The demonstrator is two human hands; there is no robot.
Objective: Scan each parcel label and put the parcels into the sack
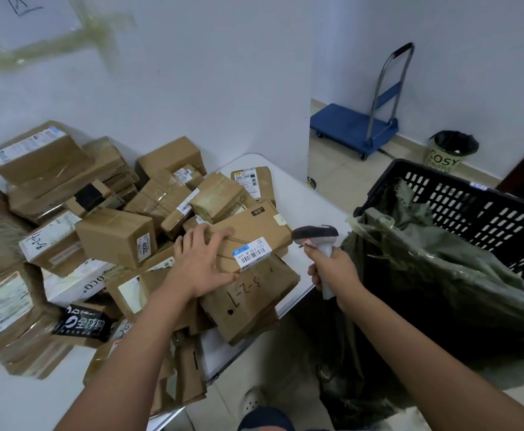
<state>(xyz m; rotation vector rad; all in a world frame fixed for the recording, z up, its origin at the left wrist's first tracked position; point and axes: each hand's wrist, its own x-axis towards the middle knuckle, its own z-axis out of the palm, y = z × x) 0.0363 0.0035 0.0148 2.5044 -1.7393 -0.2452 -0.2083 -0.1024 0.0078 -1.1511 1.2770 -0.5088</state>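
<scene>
While spread fingers (220, 236) press one parcel flat, the other hand aims a scanner at its label.

Left hand (203, 261) lies open, fingers splayed on the brown parcel (256, 231) atop the heap of cardboard boxes (114, 234); right hand (332, 270) curls tight round the grip of the scanner (315, 236), whose head points left toward the white barcode label (252, 253) — just beside it, not touching. The parcel's long axis runs from lower left to upper right, label at its near edge. Below lies a white table (310, 197), its right edge next to the green sack (425, 275) held open in a black crate (472, 206). Beyond — tiled floor, white walls, a blue trolley (354, 126) and a lined bin (450, 150).
</scene>
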